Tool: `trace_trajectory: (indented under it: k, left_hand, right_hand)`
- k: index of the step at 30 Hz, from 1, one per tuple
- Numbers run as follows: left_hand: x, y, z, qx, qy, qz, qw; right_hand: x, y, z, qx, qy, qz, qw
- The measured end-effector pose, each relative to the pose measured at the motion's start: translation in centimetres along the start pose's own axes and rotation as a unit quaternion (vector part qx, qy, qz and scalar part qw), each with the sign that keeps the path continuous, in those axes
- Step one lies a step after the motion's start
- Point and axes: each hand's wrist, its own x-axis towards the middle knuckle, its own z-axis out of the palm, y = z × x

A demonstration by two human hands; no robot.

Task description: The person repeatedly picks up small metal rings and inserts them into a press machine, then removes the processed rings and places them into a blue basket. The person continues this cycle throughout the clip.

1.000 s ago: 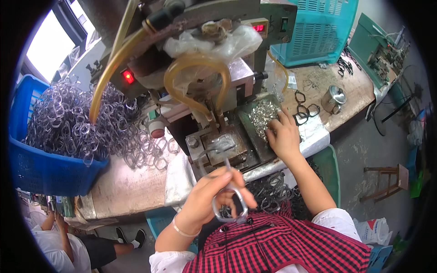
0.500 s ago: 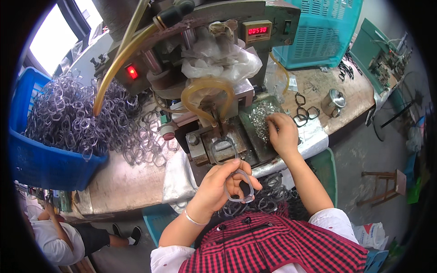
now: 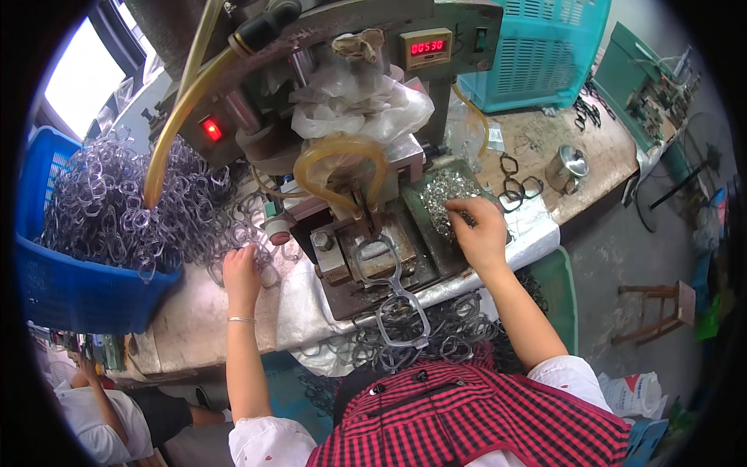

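A clear grey plastic eyeglass frame [image 3: 402,292] rests at the press [image 3: 334,268], one rim over the metal fixture and the other hanging toward me. No hand touches it. My left hand [image 3: 241,279] is over the table, left of the press, at the edge of several loose eyeglass frames [image 3: 268,274]. Its fingers are drawn together, and what they hold, if anything, is hidden. My right hand [image 3: 481,233] dips its pinched fingertips into a heap of tiny shiny metal parts [image 3: 440,191] on a green tray right of the fixture. Anything between them is too small to see.
At the left a blue basket [image 3: 93,292] overflows with clear frames. Dark frames [image 3: 513,187] and a metal cup [image 3: 568,167] lie to the right. Yellow hoses [image 3: 159,156] hang before the press. More frames [image 3: 459,327] fill my lap area. Another person [image 3: 101,412] is at lower left.
My left hand has let go of the eyeglass frame and moved left to the loose frames. That frame stays at the fixture. My right hand remains at the metal parts.
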Motion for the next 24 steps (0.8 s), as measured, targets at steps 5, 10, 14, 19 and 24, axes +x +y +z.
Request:
trace_trajectory:
  k: [5,10,14,19,24]
  left_hand:
    - [0.0,1.4,-0.6,-0.189,0.151,-0.199,0.95]
    - [-0.3,5.3,-2.4,-0.678,0.136,-0.358,0.628]
    - [0.8,9.8,-2.6,-0.759,0.099,-0.347,0.543]
    - [-1.6,11.3,-1.6,-0.727,0.153,-0.316,0.59]
    - [0.3,15.2,-8.2,-0.646,0.291,-0.163,0.686]
  right_hand:
    - [-2.4,1.9,-2.8,-0.001,0.041,0.046,0.998]
    - [-1.2,-4.3,-3.8,0.11,-0.032,0.007,0.993]
    - [1.7,-8.1,-0.5,0.193,-0.076,-0.055,0.977]
    - [0.8,-9.0,2.6,0.355,-0.122,0.096,0.922]
    - [0.9,-10.3,2.3,0.398,-0.115,0.136,0.9]
